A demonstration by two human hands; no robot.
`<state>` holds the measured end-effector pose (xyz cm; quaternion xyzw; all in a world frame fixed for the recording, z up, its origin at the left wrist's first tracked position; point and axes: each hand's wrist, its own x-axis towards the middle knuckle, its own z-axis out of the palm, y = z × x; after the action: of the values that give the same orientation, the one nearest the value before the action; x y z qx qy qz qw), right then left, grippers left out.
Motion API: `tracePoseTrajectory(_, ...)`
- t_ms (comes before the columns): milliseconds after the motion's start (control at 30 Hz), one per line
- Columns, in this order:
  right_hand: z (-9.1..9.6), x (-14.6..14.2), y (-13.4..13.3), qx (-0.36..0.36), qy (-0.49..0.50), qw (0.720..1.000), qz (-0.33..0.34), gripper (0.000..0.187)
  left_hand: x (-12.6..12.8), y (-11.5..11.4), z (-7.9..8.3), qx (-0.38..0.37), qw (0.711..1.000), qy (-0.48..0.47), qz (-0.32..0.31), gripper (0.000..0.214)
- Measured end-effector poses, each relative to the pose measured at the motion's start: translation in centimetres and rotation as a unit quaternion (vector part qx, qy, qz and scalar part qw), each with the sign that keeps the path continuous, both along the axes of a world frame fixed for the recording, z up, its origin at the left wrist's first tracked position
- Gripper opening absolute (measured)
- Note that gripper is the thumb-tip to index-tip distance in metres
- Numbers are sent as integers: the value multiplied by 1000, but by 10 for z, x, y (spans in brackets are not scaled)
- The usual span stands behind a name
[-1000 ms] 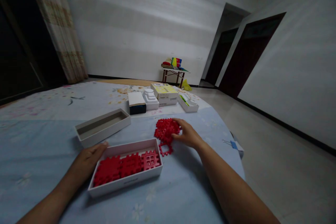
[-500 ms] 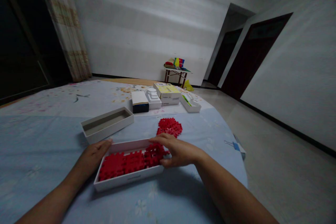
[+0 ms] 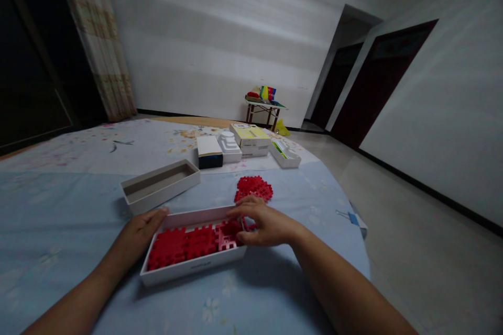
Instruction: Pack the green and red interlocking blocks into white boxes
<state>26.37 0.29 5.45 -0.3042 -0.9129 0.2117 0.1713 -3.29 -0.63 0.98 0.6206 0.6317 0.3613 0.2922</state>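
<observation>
A long white box lies on the cloth before me, with several red notched plastic building pieces laid flat in it. My left hand is closed on the box's left end, thumb along the wall. At the right end, my right hand pinches a red notched piece between thumb and fingers; part of it hides behind them. Beside that hand, another red piece stands tilted in the box. Just beyond lies a loose pile of red notched pieces on the cloth.
An open grey-lined box lid lies behind the left hand. Farther back stand a white-and-black box, a white tray, a yellow-and-white box and a white open tray. A blue clip grips the table's right edge.
My right hand has shifted slightly up and right, with a red piece showing between its fingers. The red pieces at the box's right end have tilted. My left hand stays put.
</observation>
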Motion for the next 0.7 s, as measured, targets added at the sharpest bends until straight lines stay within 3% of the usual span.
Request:
tracePoseTrajectory(167, -1, 3, 7, 19, 39, 999, -20, 46, -2, 1, 0, -33, 999, -14, -12, 46)
tracePoseTrajectory(300, -12, 17, 30, 62, 124, 976, -166, 35, -4, 3, -4, -35, 999, -29, -7, 48)
tracePoseTrajectory(433, -32, 36, 52, 75, 69, 950, -296, 28, -6, 6, -9, -34, 998, -49, 2, 48)
tracePoseTrajectory(700, -47, 33, 54, 66, -52, 956, -282, 59, -7, 7, -9, -32, 999, -40, 4, 49)
